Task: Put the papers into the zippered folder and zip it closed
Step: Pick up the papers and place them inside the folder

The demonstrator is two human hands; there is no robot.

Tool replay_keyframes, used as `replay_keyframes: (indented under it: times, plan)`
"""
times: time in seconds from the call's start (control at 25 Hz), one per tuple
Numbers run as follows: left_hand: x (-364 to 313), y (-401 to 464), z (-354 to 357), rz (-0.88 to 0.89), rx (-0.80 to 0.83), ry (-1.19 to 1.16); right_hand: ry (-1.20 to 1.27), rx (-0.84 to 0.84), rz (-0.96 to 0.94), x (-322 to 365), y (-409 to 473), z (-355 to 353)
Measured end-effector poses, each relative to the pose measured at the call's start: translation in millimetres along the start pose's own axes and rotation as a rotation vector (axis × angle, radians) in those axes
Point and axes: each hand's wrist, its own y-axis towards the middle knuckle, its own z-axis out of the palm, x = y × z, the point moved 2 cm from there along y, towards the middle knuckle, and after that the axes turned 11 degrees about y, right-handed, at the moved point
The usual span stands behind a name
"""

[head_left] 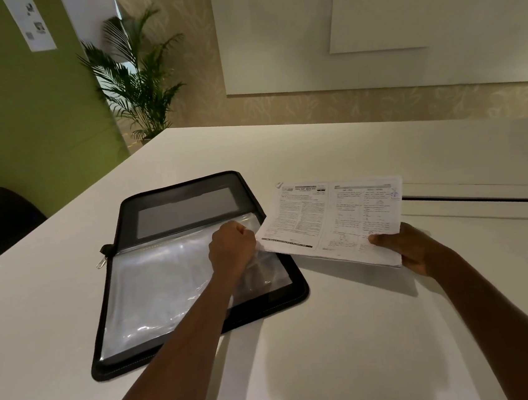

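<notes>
Near field: the right hand (416, 250) grips the stack of papers (331, 220) by its near right corner, thumb on top, holding the sheets just above the white desk (352, 337) beside the folder. The left hand (231, 247) is closed, pinching the right edge of the clear plastic sleeve (161, 288) inside the zippered folder (178, 261), which lies open and flat on the desk. Risks, as judged: a one-corner grip lets the stack sag or fan, so loose sheets may slide off; the leading corner may catch the sleeve edge and crumple if the opening is not held wide; thin plastic may slip from the pinch. Farther: the zipper pull (101, 262) at the folder's left spine is untouched; stray paper edges could later jam the teeth.
</notes>
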Motion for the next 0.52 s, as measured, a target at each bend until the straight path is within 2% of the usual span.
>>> replay_keyframes:
  times: [0.28,0.4,0.52]
  plan:
    - [-10,5,9,0.155,0.163,0.307,-0.046,0.143,0.123,6,11,-3]
    - [-13,8,14,0.204,0.121,0.396,-0.088,0.163,0.168,2,9,-3]
    - [-16,15,18,0.212,0.118,0.410,-0.203,0.107,0.211,-2,7,-1]
